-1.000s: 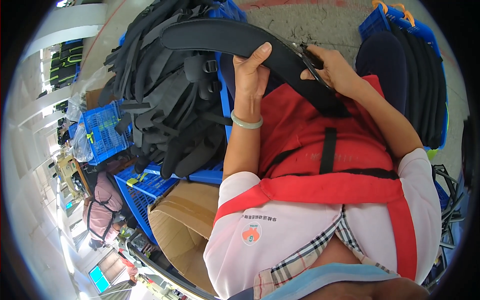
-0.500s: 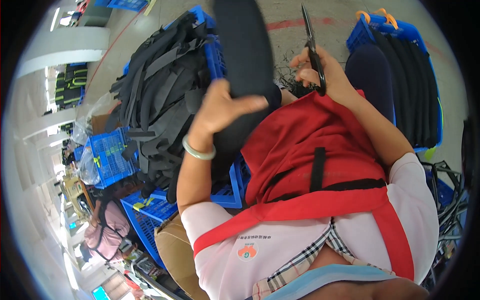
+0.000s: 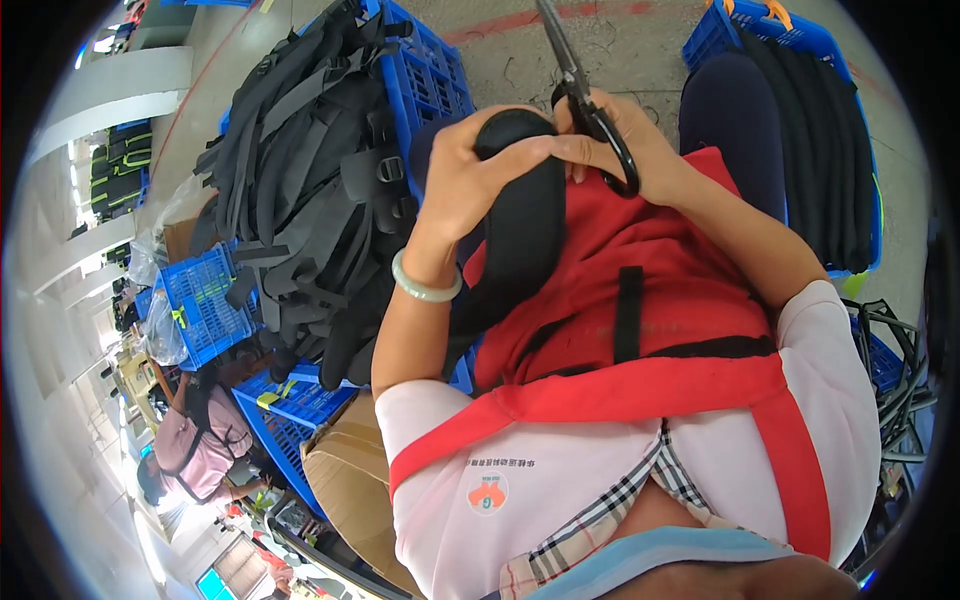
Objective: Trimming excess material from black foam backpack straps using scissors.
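Note:
My left hand (image 3: 465, 180) is closed round the end of a long black padded strap (image 3: 525, 230), which bends over at the top and runs down across my red apron (image 3: 660, 260). In my right hand (image 3: 640, 150) is a pair of black scissors (image 3: 572, 75), its blades pointing up and away from me. The right thumb also presses on the strap's edge, with its tip against my left thumb. Whether the blades are parted cannot be made out. Fingers behind the strap are partly hidden.
At left, black straps with buckles (image 3: 310, 170) are heaped over a blue crate (image 3: 425, 75). Another blue crate (image 3: 865, 130) at right holds black padded pieces (image 3: 815, 170) stood side by side. A cardboard box (image 3: 345, 470) is near my left elbow. Farther left, a person in pink (image 3: 205, 440) works.
The black strap, raised and blurred before, has come down with its end folded towards me. My left hand has closed on it, and the right hand with the scissors has met it there.

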A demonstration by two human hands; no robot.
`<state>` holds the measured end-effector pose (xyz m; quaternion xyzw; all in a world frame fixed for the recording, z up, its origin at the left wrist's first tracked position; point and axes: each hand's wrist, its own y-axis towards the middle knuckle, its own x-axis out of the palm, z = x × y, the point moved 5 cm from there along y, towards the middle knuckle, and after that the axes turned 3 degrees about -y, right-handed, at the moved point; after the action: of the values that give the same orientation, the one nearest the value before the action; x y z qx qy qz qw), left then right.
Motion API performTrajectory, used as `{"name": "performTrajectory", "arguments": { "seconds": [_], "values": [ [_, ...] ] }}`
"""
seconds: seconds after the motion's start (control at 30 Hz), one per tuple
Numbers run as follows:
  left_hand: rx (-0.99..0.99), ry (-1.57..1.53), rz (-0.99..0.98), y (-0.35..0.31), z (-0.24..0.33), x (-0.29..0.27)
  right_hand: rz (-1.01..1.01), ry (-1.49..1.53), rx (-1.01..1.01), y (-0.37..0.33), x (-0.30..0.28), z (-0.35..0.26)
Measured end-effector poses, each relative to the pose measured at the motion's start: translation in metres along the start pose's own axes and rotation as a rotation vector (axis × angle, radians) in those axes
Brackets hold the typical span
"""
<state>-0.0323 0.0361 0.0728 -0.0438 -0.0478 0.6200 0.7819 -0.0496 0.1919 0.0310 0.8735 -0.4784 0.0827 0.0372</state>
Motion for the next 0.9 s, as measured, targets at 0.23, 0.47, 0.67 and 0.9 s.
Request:
{"name": "performTrajectory", "arguments": {
  "seconds": [0.23, 0.47, 0.67, 0.9],
  "values": [
    [-0.134, -0.263, 0.039, -0.001, -0.022, -0.014, 0.122, -0.167, 0.196, -0.015, -0.014, -0.004],
    [-0.059, -0.399, 0.244, -0.006, -0.030, -0.034, -0.018, -0.669, 0.175, -0.042, 0.005, 0.016],
    [-0.021, -0.434, 0.315, -0.008, -0.030, -0.038, 0.024, -0.702, 0.112, -0.036, 0.012, 0.026],
    [0.006, -0.437, 0.298, -0.009, -0.034, -0.037, 0.028, -0.824, 0.082, -0.030, 0.017, 0.023]
  ]
}}
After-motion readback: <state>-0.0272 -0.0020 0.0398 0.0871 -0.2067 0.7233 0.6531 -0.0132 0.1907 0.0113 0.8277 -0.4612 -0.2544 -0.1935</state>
